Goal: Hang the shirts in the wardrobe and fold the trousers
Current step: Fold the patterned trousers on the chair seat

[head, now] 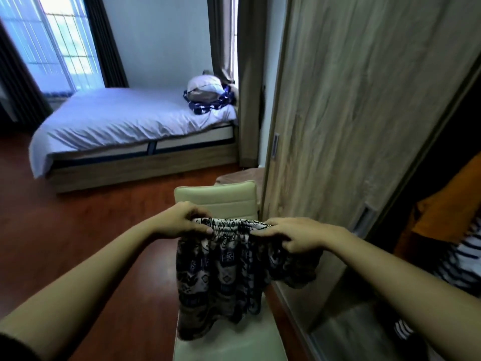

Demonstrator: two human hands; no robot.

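Cut off at the right, the wood-grain sliding-door wardrobe (351,113) holds an orange garment (447,201) and a striped garment (466,259). The left hand (182,220) and right hand (294,234) pinch the waistband of the blue-and-white patterned trousers (229,269) with curled fingers, above the seat of the cream padded chair (216,199).

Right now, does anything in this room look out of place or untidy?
Only this: a crumpled blue patterned cloth lies heaped under a pillow at the far right corner of the bed. The trousers, gripped by the left hand and right hand, hang normally over the chair.

home bedroom, made bed (125,121), curtained window (59,40), wooden wardrobe (364,113)
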